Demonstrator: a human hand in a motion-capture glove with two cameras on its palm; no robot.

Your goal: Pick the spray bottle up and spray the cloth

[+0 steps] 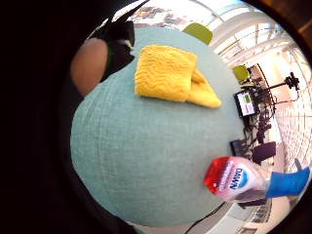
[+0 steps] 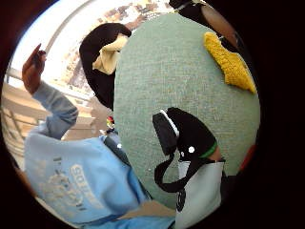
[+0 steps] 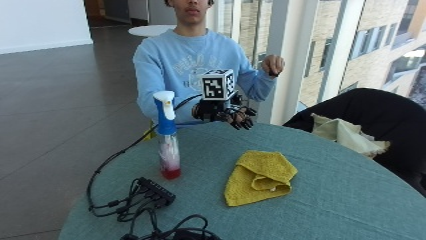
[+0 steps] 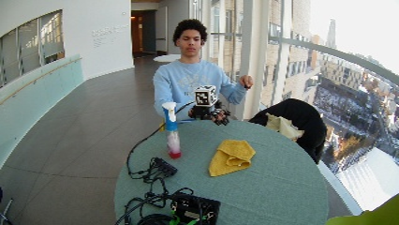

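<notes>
A person seated at a round table holds their black-gloved right hand (image 3: 233,116) raised just above the table's near edge, in front of their chest, with the fingers hanging relaxed and slightly spread, gripping nothing. Their bare left hand (image 3: 272,64) is lifted beside the shoulder in a loosely curled pose, away from everything on the table. Nothing of the task appears done yet: the clear plastic spray bottle with a blue-and-white trigger head and red liquid at its base (image 3: 167,136) stands upright and untouched on the teal woven tablecloth (image 3: 333,190), off to the gloved hand's right and a little farther out on the table. The folded yellow terry cloth (image 3: 259,176) lies flat near the table's middle, apart from both the bottle and the hand. What remains, by my reading, is everything: reaching across to the bottle, grasping it, lifting it, aiming at the cloth and squeezing the trigger.
</notes>
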